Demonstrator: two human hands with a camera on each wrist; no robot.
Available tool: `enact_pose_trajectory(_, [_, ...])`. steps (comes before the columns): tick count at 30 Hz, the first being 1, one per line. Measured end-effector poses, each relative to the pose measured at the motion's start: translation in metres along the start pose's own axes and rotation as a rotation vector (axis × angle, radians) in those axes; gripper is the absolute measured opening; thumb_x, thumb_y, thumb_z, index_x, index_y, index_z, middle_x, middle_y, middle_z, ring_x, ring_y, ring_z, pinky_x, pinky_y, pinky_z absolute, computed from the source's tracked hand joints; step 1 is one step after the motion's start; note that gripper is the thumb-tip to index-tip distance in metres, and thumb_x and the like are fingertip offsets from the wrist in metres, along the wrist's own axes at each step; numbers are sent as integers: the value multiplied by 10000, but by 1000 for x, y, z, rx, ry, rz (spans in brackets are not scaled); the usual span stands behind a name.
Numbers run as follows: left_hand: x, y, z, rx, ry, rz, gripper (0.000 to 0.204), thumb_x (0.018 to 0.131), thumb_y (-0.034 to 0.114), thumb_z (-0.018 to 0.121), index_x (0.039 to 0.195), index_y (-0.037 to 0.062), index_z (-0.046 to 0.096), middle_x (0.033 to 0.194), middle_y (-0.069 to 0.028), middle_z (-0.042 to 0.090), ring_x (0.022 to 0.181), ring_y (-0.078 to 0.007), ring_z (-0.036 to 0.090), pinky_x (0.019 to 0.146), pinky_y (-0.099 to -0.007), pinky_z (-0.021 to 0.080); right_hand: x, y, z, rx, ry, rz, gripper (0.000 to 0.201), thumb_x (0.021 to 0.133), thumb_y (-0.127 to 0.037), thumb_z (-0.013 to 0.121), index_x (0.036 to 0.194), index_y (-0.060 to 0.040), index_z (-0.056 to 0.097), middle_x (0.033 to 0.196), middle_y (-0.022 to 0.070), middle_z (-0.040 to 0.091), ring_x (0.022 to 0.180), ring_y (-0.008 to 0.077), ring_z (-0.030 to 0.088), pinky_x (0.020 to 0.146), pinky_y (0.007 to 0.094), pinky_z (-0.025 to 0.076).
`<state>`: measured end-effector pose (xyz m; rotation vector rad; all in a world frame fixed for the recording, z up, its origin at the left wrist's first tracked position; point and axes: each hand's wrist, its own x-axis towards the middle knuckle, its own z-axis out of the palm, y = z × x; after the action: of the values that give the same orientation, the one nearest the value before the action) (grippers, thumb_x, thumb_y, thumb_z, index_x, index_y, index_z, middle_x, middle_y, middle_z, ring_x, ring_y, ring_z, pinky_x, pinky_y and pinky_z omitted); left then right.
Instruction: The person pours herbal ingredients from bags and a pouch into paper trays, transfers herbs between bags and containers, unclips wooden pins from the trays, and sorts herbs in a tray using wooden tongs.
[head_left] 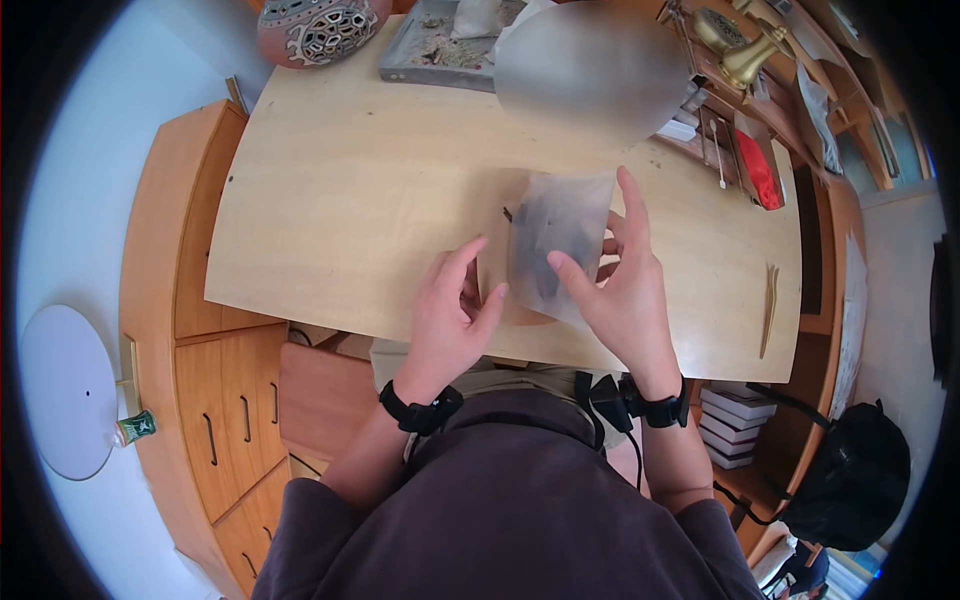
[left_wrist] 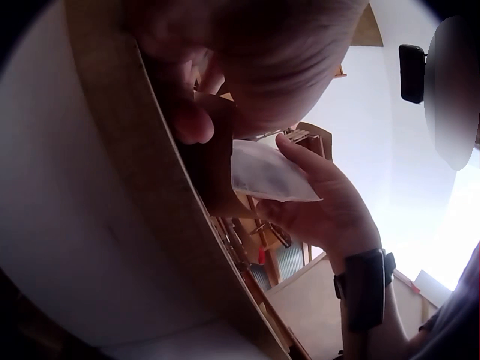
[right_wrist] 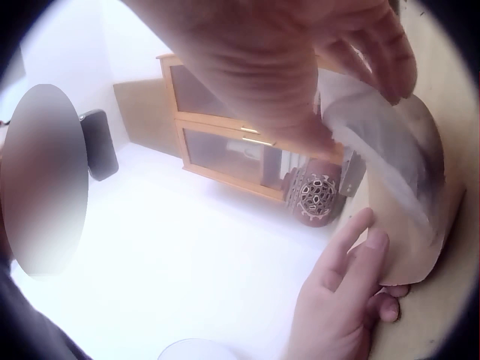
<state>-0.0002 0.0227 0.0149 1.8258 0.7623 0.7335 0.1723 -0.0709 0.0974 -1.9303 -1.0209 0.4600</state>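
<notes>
A pouch with a frosted translucent side (head_left: 575, 215) and a tan, paper-like side (head_left: 494, 262) is between my hands, above the wooden table. Something dark shows through the frosted side. My right hand (head_left: 625, 285) holds it at the right, thumb on the frosted face and fingers behind the edge. At the tan edge is my left hand (head_left: 447, 310), thumb and index finger spread along it, other fingers curled below. In the right wrist view the frosted side (right_wrist: 379, 139) bows away from the tan side (right_wrist: 409, 251). A small dark bit (head_left: 507, 214) shows by its upper left.
On the table (head_left: 330, 200) stand a grey tray (head_left: 400, 72) with crumbs and a perforated pot (head_left: 325, 30) at the back. Brass tweezers (head_left: 769, 310) lie at the right. A red item (head_left: 757, 168) and a brass vessel (head_left: 748, 62) are by the shelf at upper right.
</notes>
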Motion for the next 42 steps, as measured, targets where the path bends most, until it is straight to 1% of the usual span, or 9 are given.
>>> enact_pose_trajectory(7, [1, 2, 0, 10, 9, 21, 501, 880, 7, 730, 1351, 23, 559, 964, -43, 553, 638, -46, 498, 521, -194, 420, 2, -16, 1, -77, 14, -15, 868, 819, 0, 729, 1567, -126, 307, 1175, 191, 690, 783, 236, 676, 656, 332, 547])
enact_pose_trajectory(9, [2, 1, 0, 13, 29, 45, 480, 860, 94, 751, 1303, 28, 577, 870, -72, 561, 611, -151, 544, 553, -295, 451, 6, -19, -1, -127, 40, -37, 823, 810, 4, 718, 1541, -113, 358, 1143, 224, 690, 730, 282, 688, 694, 374, 557])
enact_pose_trajectory(12, [2, 2, -1, 36, 20, 53, 474, 867, 110, 751, 1299, 27, 577, 862, -71, 558, 608, -154, 543, 557, -300, 457, 10, -28, -6, -152, 64, -103, 703, 821, 37, 682, 1471, -126, 470, 1110, 202, 696, 704, 243, 672, 651, 352, 539])
enact_pose_trajectory(14, [2, 5, 0, 19, 23, 38, 472, 868, 116, 752, 1298, 26, 576, 859, -71, 556, 612, -155, 548, 558, -300, 460, 12, -34, -9, -190, 76, -124, 600, 854, 58, 668, 1417, -105, 544, 1123, 84, 698, 760, 85, 616, 514, 210, 424])
enact_pose_trajectory(18, [2, 8, -2, 3, 6, 10, 473, 871, 127, 755, 1293, 16, 572, 863, -76, 556, 626, -159, 563, 563, -299, 469, 13, -47, -14, -192, 129, -153, 547, 833, 44, 663, 1352, -116, 596, 1068, 138, 696, 664, 164, 618, 545, 286, 475])
enact_pose_trajectory(22, [2, 5, -1, 0, 4, 42, 474, 873, 125, 756, 1291, 7, 568, 872, -82, 559, 628, -161, 572, 561, -298, 473, 11, -60, -17, -168, 170, -120, 500, 844, 35, 668, 1322, -107, 628, 1077, 94, 701, 694, 107, 609, 501, 235, 434])
enact_pose_trajectory(24, [1, 1, 2, -21, 29, 80, 499, 847, 59, 777, 1307, 20, 586, 889, -56, 546, 606, -93, 516, 496, -224, 441, 9, -65, -19, -167, 189, -116, 490, 848, 33, 670, 1317, -103, 634, 1079, 83, 702, 708, 90, 607, 493, 220, 423])
enact_pose_trajectory(29, [1, 5, 0, -17, 9, 46, 480, 861, 87, 763, 1296, 5, 576, 881, -74, 551, 612, -129, 545, 518, -264, 459, 5, -73, -28, -215, 253, -95, 549, 855, 71, 664, 1374, -89, 582, 1091, 23, 711, 793, 36, 613, 551, 144, 430])
enact_pose_trajectory(42, [1, 8, 0, -39, -10, 9, 442, 884, 116, 740, 1280, 6, 577, 873, -81, 549, 620, -150, 559, 540, -292, 463, 3, -50, -44, -136, 391, -215, 443, 879, 6, 684, 1311, -73, 625, 1157, 43, 707, 819, 67, 647, 525, 157, 444])
